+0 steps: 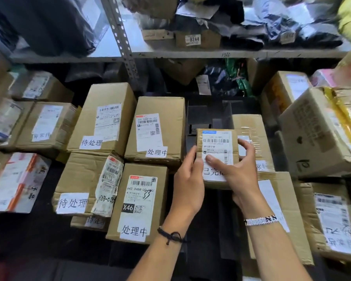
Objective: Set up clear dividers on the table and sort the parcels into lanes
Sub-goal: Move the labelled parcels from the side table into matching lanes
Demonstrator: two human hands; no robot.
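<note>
A small cardboard parcel (217, 142) with a white shipping label and a handwritten tag is held above the dark table, right of centre. My left hand (187, 185) grips its left edge. My right hand (234, 169) grips its right side, thumb lying across the label. Clear dividers (206, 115) stand upright just behind the parcel, hard to make out against the dark surface. Labelled brown parcels lie in rows: two tall ones (104, 118) (156, 130) at the back, two nearer ones (87, 183) (139, 201) in front. Under my right forearm lies a flat carton (278, 209).
A metal shelf rack (190, 53) loaded with bags and boxes rises behind the table. More cartons crowd the left side (47, 126) and the right side (320, 132). A bare strip of dark table (203, 226) shows between my forearms.
</note>
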